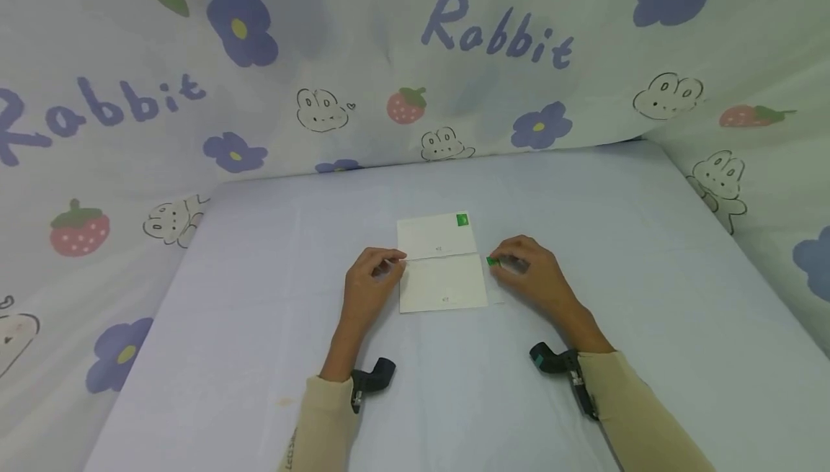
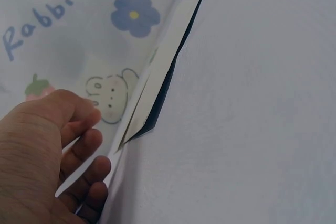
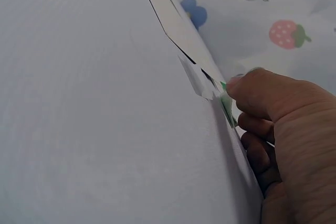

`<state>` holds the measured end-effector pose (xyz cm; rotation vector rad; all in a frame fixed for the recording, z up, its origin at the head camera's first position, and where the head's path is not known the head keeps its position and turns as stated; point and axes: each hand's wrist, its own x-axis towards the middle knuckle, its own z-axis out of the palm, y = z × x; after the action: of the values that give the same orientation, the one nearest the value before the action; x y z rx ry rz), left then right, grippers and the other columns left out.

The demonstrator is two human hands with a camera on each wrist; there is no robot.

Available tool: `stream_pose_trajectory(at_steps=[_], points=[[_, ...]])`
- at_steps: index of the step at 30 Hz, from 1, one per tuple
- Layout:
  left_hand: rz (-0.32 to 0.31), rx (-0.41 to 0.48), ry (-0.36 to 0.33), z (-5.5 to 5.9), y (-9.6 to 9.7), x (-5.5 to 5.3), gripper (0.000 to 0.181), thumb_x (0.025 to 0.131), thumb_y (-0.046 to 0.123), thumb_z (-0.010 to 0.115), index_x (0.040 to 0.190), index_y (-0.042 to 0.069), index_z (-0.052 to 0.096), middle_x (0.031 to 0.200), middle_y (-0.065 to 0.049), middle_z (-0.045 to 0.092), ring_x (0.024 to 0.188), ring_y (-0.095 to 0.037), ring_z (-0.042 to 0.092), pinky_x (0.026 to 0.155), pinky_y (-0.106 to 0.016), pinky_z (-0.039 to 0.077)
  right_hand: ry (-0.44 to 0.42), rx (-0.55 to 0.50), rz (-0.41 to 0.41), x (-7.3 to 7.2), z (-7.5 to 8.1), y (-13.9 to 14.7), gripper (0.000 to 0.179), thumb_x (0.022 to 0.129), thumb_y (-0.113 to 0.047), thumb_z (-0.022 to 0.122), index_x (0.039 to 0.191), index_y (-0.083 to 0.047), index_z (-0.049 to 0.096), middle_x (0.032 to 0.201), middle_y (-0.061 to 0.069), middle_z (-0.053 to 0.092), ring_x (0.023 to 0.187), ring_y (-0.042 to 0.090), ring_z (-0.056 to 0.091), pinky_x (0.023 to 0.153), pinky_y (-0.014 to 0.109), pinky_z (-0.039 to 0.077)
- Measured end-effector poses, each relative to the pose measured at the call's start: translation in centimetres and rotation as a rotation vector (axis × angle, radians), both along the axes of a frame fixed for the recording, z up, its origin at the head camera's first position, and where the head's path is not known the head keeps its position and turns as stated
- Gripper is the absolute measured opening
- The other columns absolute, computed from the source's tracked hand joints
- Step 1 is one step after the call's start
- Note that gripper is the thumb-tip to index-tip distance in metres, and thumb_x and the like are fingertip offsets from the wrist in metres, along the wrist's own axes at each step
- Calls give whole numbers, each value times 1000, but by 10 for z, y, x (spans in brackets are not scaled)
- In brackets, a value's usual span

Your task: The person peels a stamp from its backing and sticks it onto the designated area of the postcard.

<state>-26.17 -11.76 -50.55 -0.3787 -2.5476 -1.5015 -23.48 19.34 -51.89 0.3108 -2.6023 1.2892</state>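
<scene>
Two pale cards lie one behind the other on the white-covered table. The far card [image 1: 428, 238] bears a green stamp [image 1: 462, 220] at its upper right corner; the near card [image 1: 441, 285] has only a small printed mark low down. My right hand [image 1: 534, 274] pinches a small green stamp [image 3: 228, 106] between thumb and index finger, just right of the near card. At the cards' left edge is my left hand [image 1: 372, 285], thumb and index fingertips by the seam, fingers loosely bent in the left wrist view. Whether they touch the cards I cannot tell.
A thin pale scrap [image 3: 195, 80] sticks out from the near card's right side. The white-covered table [image 1: 259, 357] stretches around the cards. A printed cloth [image 1: 363, 47] with rabbits, flowers and strawberries hangs behind and at the sides.
</scene>
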Motion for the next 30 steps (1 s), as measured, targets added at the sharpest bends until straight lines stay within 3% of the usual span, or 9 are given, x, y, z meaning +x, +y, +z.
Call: stream_pose_trajectory(at_steps=[6, 13, 23, 24, 30], points=[[-2, -12, 8, -1, -2, -2, 13, 95, 24, 72, 106, 19, 76, 103, 3, 63, 92, -15, 58, 82, -36, 48, 14, -13, 12, 0, 3, -2, 10, 86, -12, 80, 95, -14, 76, 112, -3, 64, 112, 19, 58, 98, 43, 47], [3, 11, 19, -3, 0, -3, 12, 94, 23, 72, 105, 20, 76, 102, 4, 63, 91, -14, 57, 81, -36, 48, 48, -68, -34, 0, 2, 0, 5, 91, -20, 77, 94, -16, 76, 109, -8, 65, 98, 11, 60, 86, 32, 51], [-12, 18, 32, -1, 3, -3, 12, 95, 25, 71, 105, 20, 76, 102, 4, 64, 91, -14, 58, 81, -35, 47, -46, -194, -94, 0, 5, 2, 6, 92, -25, 76, 93, -19, 75, 107, -10, 65, 101, 9, 59, 86, 23, 49], [-13, 22, 36, -1, 3, -3, 12, 95, 24, 71, 105, 19, 77, 101, 4, 64, 90, -14, 58, 81, -35, 47, -56, -205, -93, 2, 11, 0, 7, 92, -23, 75, 94, -16, 75, 108, -7, 66, 102, 10, 59, 88, 25, 49], [-14, 41, 27, -1, 2, -4, 11, 95, 24, 72, 103, 19, 77, 101, 4, 65, 89, -12, 58, 80, -35, 45, -73, -248, -71, 1, 15, -2, 10, 92, -20, 76, 95, -10, 76, 107, -1, 67, 99, 14, 60, 85, 25, 50]])
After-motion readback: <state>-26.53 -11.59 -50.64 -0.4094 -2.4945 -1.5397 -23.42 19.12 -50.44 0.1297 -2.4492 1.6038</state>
